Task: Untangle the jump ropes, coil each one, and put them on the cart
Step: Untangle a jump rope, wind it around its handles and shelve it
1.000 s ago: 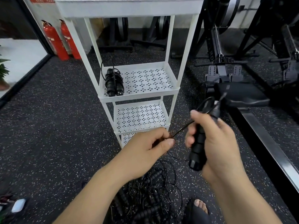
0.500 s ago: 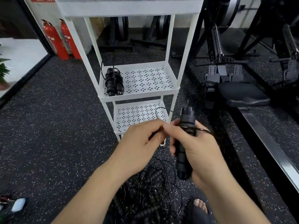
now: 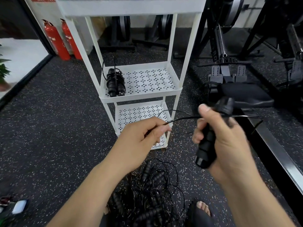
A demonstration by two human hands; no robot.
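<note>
One coiled rope lay on the cart, 11 o'clock; one tangle, 6 o'clock. The left hand pinched the cord, the right hand gripped one handle; hands newly parted.

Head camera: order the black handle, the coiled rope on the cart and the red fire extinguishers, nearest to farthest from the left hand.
1. Black handle, just right of the left hand, gripped by the right hand.
2. Coiled rope, ahead on the cart shelf.
3. Fire extinguishers, far back left.
</note>
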